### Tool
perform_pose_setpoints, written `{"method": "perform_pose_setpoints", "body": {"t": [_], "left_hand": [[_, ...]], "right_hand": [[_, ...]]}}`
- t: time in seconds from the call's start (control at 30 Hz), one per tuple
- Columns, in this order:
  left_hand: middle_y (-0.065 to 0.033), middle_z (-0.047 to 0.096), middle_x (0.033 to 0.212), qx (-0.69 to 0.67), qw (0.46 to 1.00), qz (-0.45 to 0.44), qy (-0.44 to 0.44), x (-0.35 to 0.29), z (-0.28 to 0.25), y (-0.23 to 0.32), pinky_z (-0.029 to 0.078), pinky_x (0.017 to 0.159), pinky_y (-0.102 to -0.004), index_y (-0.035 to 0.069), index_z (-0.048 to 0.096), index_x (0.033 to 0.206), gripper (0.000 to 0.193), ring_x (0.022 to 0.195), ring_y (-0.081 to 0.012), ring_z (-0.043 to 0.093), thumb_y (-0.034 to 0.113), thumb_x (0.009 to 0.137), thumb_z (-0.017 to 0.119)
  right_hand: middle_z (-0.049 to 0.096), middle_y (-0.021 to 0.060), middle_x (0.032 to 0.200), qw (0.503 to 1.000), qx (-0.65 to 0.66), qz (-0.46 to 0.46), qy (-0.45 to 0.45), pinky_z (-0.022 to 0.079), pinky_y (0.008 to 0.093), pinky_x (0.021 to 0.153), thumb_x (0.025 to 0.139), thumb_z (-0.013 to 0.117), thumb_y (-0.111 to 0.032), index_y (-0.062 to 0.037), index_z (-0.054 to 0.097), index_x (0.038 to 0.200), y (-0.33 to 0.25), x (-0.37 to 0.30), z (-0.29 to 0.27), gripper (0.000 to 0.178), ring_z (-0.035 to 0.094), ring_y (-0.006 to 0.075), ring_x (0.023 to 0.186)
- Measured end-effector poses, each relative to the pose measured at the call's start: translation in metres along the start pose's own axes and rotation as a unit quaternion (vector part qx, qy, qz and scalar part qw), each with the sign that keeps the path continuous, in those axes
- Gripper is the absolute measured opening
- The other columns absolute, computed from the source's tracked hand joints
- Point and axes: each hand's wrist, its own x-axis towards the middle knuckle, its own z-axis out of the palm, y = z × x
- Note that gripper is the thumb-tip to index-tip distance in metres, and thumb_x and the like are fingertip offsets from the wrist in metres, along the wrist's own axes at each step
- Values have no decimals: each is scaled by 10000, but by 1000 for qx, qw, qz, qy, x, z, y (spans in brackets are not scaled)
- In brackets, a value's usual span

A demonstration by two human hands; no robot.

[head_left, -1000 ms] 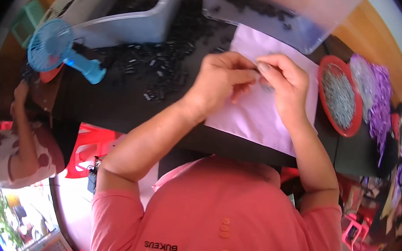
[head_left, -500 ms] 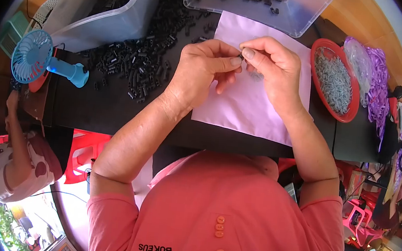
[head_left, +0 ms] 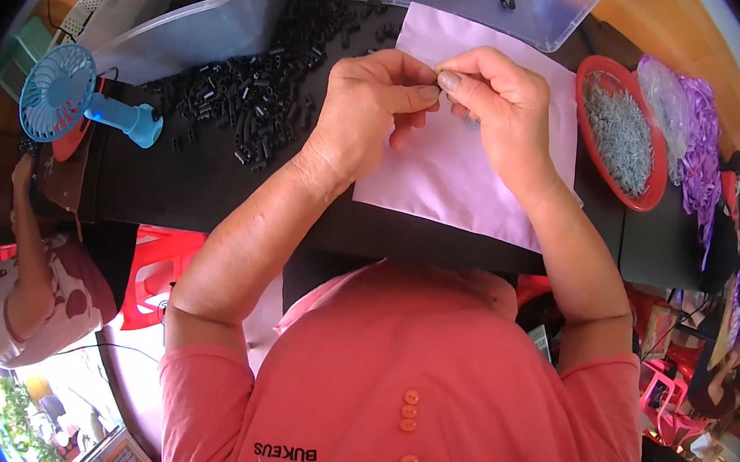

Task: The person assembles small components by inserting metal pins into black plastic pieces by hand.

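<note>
My left hand (head_left: 360, 108) and my right hand (head_left: 513, 115) meet over a pink sheet (head_left: 454, 199) on the dark table. Both are closed in a pinch, thumb against forefinger, with their fingertips touching. A small dark piece (head_left: 439, 87) shows between the fingertips; most of it is hidden, so its kind cannot be made out. Left of my hands spreads a heap of short black tubes (head_left: 242, 114). To the right, a red oval basket (head_left: 660, 176) holds many small silvery metal pieces (head_left: 619, 135).
A grey translucent bin (head_left: 250, 38) stands far left; a clear bin (head_left: 548, 38) with black pieces is at the back. A blue fan (head_left: 58, 93) sits at the left. Beyond the basket lie a clear plastic bag (head_left: 663, 99) and purple strips (head_left: 701, 167). Another person (head_left: 38, 295) is at the left.
The view has shifted slightly, moving the table's things a little up in the picture. My fingertips have come closer together around the small dark piece.
</note>
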Motion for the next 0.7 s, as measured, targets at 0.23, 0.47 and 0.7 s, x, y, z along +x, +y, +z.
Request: {"method": "perform_pose_setpoints", "body": {"t": [0.23, 0.47, 0.7], "left_hand": [[-97, 643, 764, -40, 999, -15, -5, 3, -4, -1, 406, 447, -238, -52, 626, 902, 83, 588, -131, 564, 9, 846, 631], [-108, 648, 805, -59, 998, 0, -33, 10, -7, -6, 480, 562, -283, -76, 641, 928, 134, 671, -168, 602, 41, 863, 635], [-131, 662, 856, -129, 989, -15, -68, 8, -4, -1, 474, 539, -289, -77, 649, 932, 192, 681, -188, 621, 110, 901, 616]], "right_hand": [[631, 87, 786, 986, -69, -152, -11, 496, 295, 599, 785, 665, -21, -7, 610, 899, 17, 2, 1, 127, 618, 212, 651], [584, 54, 751, 897, -311, -301, 90, 478, 327, 535, 642, 699, -61, -72, 577, 881, 29, 7, 9, 269, 610, 233, 621], [564, 50, 699, 877, -319, -345, 95, 439, 336, 478, 632, 732, -90, -73, 542, 823, 27, 7, -1, 270, 581, 223, 561]]}}
